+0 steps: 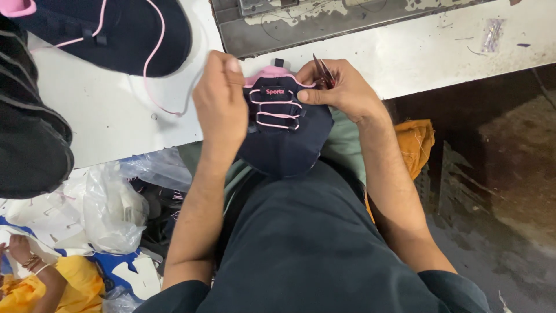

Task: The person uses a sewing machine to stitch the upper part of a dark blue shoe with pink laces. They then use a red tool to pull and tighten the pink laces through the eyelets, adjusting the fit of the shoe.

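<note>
At the near edge of the white worktable (110,116), over the person's lap, a navy shoe upper (286,145) with a pink collar is held toe toward the body and tongue toward the table. Pink lace (277,113) crosses its front in several horizontal rows, and a small pink logo patch sits on the tongue.

Left hand (220,101): fingers curled closed round the left side of the upper, thumb tip at the pink collar, gripping it firmly.

Right hand (341,90): fingers folded against the upper's right side, thumb laid flat pointing toward the tongue. A pair of small thread snips (322,71) with dark, reddish blades is pinched in this hand, tips pointing up and away from the body, just above the collar.

On the table, upper left, lies a second navy shoe upper (133,32) with a loose pink lace trailing across the white surface toward the left hand. A worn grey metal plate (324,23) with flaking paint is set into the table beyond the hands. A dark stack of further material occupies the left edge (29,133).

Below the table edge, left: crumpled clear plastic bags (110,208). An orange cloth (414,145) lies beside the right forearm. Another person's hand with bangles and a yellow sleeve (35,278) shows at bottom left, well apart.
</note>
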